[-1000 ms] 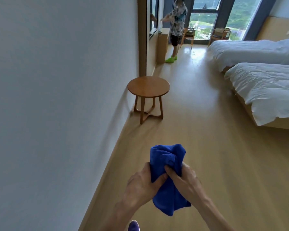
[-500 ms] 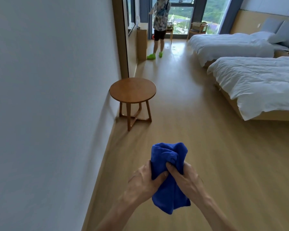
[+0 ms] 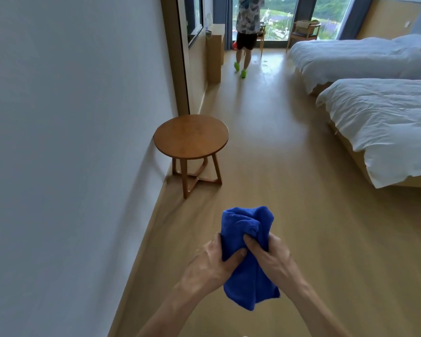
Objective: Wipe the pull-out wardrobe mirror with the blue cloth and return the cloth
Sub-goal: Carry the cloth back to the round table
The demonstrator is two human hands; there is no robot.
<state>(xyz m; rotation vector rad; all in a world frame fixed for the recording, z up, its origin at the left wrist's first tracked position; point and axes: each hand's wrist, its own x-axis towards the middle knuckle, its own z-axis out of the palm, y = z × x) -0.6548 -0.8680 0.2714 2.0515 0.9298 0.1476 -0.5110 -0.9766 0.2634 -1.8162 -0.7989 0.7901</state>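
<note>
cloth: blue cloth (image 3: 247, 254) is bunched up and held in front of me at waist level, above the floor (image 3: 289, 190)
left grip: left hand (image 3: 210, 263) is clamped on the cloth's left side, thumb pressed across the front
right grip: right hand (image 3: 270, 260) is clamped on the right side, thumb dug into the folds
mirror: I see no pull-out wardrobe mirror in view, so I can't tell from here whether it has been wiped
ahead: round wooden bench (image 3: 191, 137) stands against the wall (image 3: 71, 142), nothing on it
room: two beds (image 3: 384, 122) on the right, another person (image 3: 247, 32) well off by the window
progress: my read is that I'm in transit with the cloth, either heading to the mirror or carrying it back
left to do: at minimum the cloth return, since it's in both hands and not put down; the bench looks like a candidate drop spot, but that's a guess
</note>
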